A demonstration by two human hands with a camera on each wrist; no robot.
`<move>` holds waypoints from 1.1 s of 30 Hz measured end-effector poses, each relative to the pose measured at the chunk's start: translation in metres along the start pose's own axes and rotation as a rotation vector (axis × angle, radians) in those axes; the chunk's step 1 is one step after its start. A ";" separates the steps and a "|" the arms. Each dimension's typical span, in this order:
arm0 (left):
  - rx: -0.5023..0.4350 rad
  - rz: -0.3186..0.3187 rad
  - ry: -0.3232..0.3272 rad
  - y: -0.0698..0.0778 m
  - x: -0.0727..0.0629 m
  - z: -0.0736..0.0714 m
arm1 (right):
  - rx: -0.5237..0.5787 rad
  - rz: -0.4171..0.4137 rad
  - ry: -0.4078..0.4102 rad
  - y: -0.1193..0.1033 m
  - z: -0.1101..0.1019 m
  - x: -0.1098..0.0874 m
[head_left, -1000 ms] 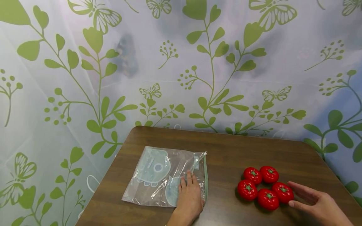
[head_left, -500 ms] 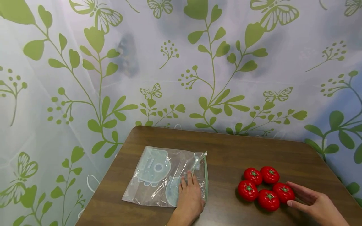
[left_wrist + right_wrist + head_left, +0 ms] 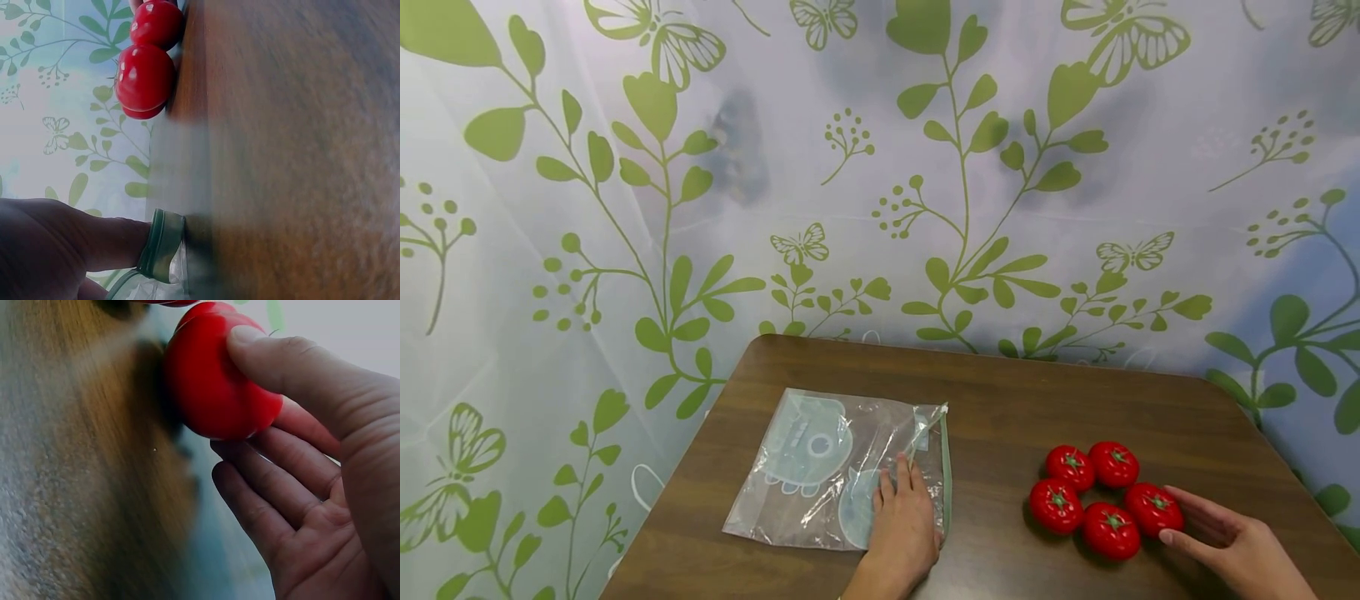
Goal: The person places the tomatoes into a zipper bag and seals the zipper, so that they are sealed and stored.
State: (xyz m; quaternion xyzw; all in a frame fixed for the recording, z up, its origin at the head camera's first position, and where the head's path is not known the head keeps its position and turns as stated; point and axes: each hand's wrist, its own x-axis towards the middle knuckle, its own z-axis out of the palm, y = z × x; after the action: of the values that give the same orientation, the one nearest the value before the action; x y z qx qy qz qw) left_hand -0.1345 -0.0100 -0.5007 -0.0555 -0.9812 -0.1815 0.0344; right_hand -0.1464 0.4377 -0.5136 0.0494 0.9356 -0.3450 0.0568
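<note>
My left hand (image 3: 901, 527) lies over a clear zip bag (image 3: 808, 517) printed with pale blue figures, holding it at its mouth. In the left wrist view the thumb (image 3: 115, 240) reaches to the bag's green zip strip (image 3: 161, 247), which covers the thumb's tip. Part of the mouth is hidden under the hand. On the right, my right hand (image 3: 1240, 542) grips a glossy red tomato (image 3: 1153, 510). In the right wrist view the thumb (image 3: 281, 359) presses that tomato's side, and fingers reach behind and beneath it.
Several other red tomatoes (image 3: 1111, 531) with green stem tops sit clustered left of the gripped one. All rest on a brown wooden table (image 3: 992, 400) with rounded far corners. Behind its far edge hangs a pale curtain (image 3: 850, 275) with green leaves and butterflies.
My right thumb has closed in on the tomato's near side, and that tomato has shifted slightly right, away from its neighbours. The left hand and the bag stay put.
</note>
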 end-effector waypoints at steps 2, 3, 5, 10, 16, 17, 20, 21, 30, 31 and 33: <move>0.007 -0.002 -0.005 0.000 -0.001 -0.001 | 0.006 0.001 0.022 0.000 0.000 -0.001; 0.010 -0.003 -0.006 0.000 -0.001 -0.001 | 0.009 0.003 0.033 -0.001 0.000 -0.002; 0.014 -0.003 -0.007 -0.001 0.000 0.000 | 0.004 0.006 0.055 -0.002 -0.001 -0.004; 0.017 -0.002 -0.001 -0.001 0.000 0.001 | -0.012 0.025 0.068 -0.011 -0.007 -0.009; 0.013 -0.004 0.005 -0.002 -0.001 0.000 | -0.044 -0.021 0.109 -0.031 -0.012 -0.015; 0.013 -0.005 0.005 -0.002 -0.001 0.000 | -0.053 -0.047 0.123 -0.035 -0.012 -0.017; 0.007 -0.008 0.000 -0.002 -0.001 0.001 | -0.060 -0.118 0.154 -0.046 -0.012 -0.023; 0.005 -0.009 -0.003 -0.002 -0.001 0.001 | -0.067 -0.135 0.160 -0.050 -0.012 -0.025; 0.000 -0.013 -0.020 -0.002 -0.002 0.001 | -0.083 -0.205 0.138 -0.082 -0.013 -0.035; -0.003 -0.014 -0.020 -0.002 -0.002 0.001 | -0.084 -0.208 0.131 -0.086 -0.012 -0.036; -0.007 -0.014 -0.021 -0.002 -0.002 0.001 | -0.102 -0.210 0.109 -0.093 -0.012 -0.036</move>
State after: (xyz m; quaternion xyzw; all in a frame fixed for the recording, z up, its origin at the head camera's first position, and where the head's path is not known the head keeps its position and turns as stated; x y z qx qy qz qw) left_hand -0.1329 -0.0115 -0.5023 -0.0504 -0.9813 -0.1846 0.0226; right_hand -0.1242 0.3736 -0.4399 -0.0331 0.9537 -0.2977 -0.0283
